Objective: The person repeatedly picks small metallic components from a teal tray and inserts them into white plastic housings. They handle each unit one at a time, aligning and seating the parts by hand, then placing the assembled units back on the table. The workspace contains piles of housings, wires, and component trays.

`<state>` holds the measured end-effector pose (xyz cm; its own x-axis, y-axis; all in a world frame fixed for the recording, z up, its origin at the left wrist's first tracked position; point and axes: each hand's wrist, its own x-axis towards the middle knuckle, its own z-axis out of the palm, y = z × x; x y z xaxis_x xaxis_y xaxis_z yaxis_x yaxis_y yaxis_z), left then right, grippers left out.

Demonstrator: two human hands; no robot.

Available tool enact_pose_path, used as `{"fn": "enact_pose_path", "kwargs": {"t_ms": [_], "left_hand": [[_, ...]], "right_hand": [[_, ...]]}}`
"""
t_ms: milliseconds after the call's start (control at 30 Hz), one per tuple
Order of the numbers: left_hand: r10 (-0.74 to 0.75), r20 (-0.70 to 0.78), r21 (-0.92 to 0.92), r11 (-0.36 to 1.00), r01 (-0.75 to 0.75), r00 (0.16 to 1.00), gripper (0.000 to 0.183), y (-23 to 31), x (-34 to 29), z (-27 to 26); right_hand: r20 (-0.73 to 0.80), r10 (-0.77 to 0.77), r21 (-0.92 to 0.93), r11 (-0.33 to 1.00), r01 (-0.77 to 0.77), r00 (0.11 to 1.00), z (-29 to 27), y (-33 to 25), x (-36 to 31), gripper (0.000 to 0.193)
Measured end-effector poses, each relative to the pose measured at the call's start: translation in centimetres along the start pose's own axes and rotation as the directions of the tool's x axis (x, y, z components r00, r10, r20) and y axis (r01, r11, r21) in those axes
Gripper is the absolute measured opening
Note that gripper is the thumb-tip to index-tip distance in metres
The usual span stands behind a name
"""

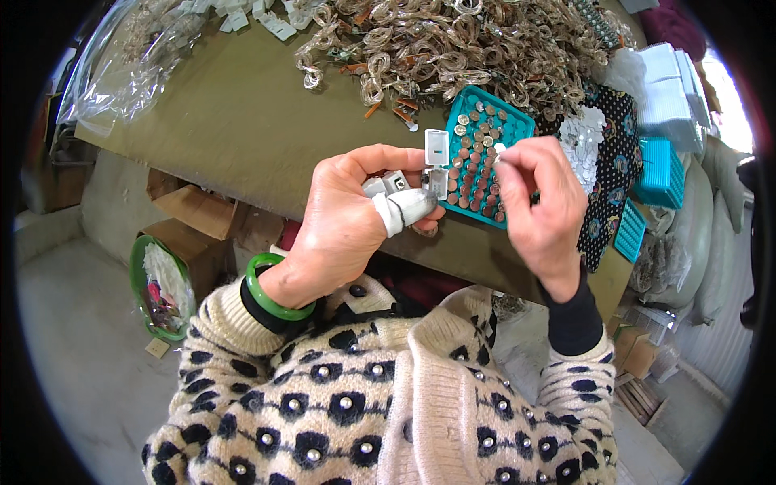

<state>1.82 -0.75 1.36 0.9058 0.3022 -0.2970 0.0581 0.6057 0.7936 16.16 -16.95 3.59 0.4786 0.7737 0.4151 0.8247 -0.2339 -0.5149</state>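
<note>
My left hand [343,194], its thumb wrapped in a white cover with a dark tip, grips small white battery boxes. One battery box [436,147] has its lid flipped up, beside the edge of a teal tray; another white box [394,183] lies deeper between the fingers. Over the tray's right side, my right hand [543,202] pinches a shiny round button cell [499,149] between thumb and forefinger. Rows of button cells [464,153] sit in the pockets of the teal tray [517,121], partly covered by my right hand.
Behind the tray rises a big heap of coiled clear wires [485,48]. On the right are a dark patterned cloth [618,153], white flat pieces [580,145] and stacked teal trays [659,174]. Clear plastic bags [121,89] lie far left; a green basket [162,291] stands on the floor.
</note>
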Motion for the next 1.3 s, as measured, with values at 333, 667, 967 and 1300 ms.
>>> {"fn": "enact_pose_path", "kwargs": {"t_ms": [333, 667, 967, 1300], "left_hand": [[-0.015, -0.001, -0.01, 1.0, 0.015, 1.0, 0.031, -0.3, -0.6, 0.0], [-0.011, -0.033, -0.092, 0.996, 0.008, 0.999, 0.03, -0.7, -0.8, -0.3], [-0.03, -0.015, -0.159, 0.987, 0.027, 0.999, 0.029, -0.5, -1.0, -0.3], [-0.045, 0.034, -0.159, 0.986, 0.05, 0.998, 0.026, -1.1, -0.8, -0.9]], "right_hand": [[-0.031, -0.211, -0.044, 0.977, 0.21, 0.977, 2.6, -3.5, -0.7, 0.029], [0.0, -0.198, -0.06, 0.978, 0.198, 0.98, 3.1, -4.5, -1.0, 0.032], [-0.136, -0.254, 0.009, 0.966, 0.258, 0.957, 3.5, -4.1, -0.5, 0.039], [-0.178, -0.236, 0.043, 0.968, 0.247, 0.955, 3.2, -3.6, -1.8, 0.031]]}}
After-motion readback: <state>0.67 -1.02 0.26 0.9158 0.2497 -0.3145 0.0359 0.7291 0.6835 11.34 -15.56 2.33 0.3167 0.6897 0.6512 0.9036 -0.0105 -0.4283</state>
